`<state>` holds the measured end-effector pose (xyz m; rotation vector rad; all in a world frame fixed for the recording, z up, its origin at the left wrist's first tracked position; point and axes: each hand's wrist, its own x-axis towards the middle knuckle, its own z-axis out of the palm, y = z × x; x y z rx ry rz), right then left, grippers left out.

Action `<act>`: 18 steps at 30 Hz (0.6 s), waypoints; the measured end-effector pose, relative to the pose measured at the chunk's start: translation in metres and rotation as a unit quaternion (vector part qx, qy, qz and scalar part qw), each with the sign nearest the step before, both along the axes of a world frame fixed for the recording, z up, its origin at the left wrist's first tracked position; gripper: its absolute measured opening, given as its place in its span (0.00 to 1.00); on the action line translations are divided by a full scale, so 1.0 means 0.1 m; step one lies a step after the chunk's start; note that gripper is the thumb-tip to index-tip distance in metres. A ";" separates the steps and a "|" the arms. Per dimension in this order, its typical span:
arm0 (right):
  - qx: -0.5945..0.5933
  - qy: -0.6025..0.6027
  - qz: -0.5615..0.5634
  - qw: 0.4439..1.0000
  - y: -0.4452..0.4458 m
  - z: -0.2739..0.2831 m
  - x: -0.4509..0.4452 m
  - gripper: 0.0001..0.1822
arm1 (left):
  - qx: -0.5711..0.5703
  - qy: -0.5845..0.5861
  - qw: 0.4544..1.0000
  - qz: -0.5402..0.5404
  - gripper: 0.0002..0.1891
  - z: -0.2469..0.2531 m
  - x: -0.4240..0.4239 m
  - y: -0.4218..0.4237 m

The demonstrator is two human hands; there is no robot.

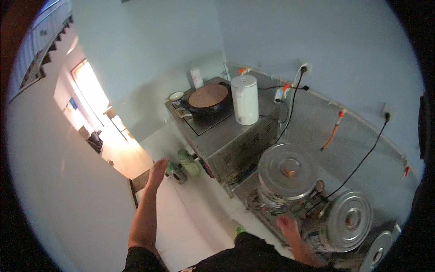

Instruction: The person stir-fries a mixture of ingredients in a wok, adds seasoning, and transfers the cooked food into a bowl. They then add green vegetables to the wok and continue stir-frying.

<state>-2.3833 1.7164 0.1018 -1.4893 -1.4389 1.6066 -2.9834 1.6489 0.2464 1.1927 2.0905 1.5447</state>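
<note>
My left hand (159,169) is raised at the left of centre, just left of a green-topped flask (176,174); its fingers are blurred and I cannot tell whether it touches anything. Beside that flask stands a pale green one (189,163) on the floor. At the lower right, my right hand (286,224) looks curled, near the front of a metal pot with a lid (287,171). A second lidded metal pot (350,221) stands to its right. Whether this hand holds something cannot be seen.
A metal stove cabinet (217,139) carries a large round pan (208,97), a white electric kettle (245,100), a small bowl (176,97) and a white canister (196,78). Black cords (360,163) hang from wall sockets across the pots. A bright doorway (91,85) is at the left.
</note>
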 end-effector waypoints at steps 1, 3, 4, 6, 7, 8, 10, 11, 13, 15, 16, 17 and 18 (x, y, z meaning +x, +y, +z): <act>-0.009 0.048 0.002 0.999 0.23 0.03 -0.49 0.19 | 0.031 -0.020 0.999 -0.004 0.19 0.16 -0.31 0.46; 0.029 0.099 0.027 0.994 0.72 0.42 -1.38 0.20 | -0.089 0.022 0.996 -0.015 0.25 0.64 -0.90 1.46; 0.070 0.088 0.067 0.991 0.94 0.70 -1.79 0.20 | -0.069 -0.036 0.997 -0.021 0.28 0.77 -1.26 1.92; 0.144 0.089 0.098 0.981 1.36 1.26 -2.57 0.20 | -0.077 -0.077 0.994 -0.026 0.30 1.00 -1.89 2.92; 0.173 0.103 0.098 0.975 1.53 1.52 -2.95 0.20 | -0.105 -0.057 0.993 -0.017 0.29 1.16 -2.17 3.40; 0.203 0.112 0.094 0.968 1.71 1.74 -3.27 0.20 | -0.084 -0.067 0.994 0.007 0.30 1.28 -2.44 3.92; 0.265 0.044 0.095 0.959 2.06 2.03 -3.86 0.22 | -0.057 -0.083 0.993 0.053 0.31 1.41 -2.92 4.89; 0.291 0.010 0.092 0.952 2.25 2.08 -4.16 0.22 | -0.047 -0.089 0.992 0.072 0.31 1.43 -3.13 5.36; 0.363 -0.014 0.065 0.929 2.65 2.11 -4.71 0.23 | -0.094 -0.077 0.992 0.043 0.35 1.47 -3.52 6.20; 0.379 -0.026 0.042 0.924 3.04 2.16 -5.28 0.24 | -0.137 -0.121 0.982 -0.045 0.38 1.26 -3.83 6.76; 0.320 0.012 0.017 0.947 3.26 2.29 -5.60 0.23 | -0.156 -0.164 0.968 -0.114 0.40 1.14 -4.01 6.92; 0.265 0.055 -0.004 0.963 3.52 2.45 -5.95 0.22 | -0.167 -0.203 0.949 -0.175 0.41 1.06 -4.24 7.02; 0.247 0.073 -0.011 0.966 3.86 2.58 -6.21 0.24 | -0.162 -0.234 0.940 -0.191 0.38 1.04 -4.10 7.07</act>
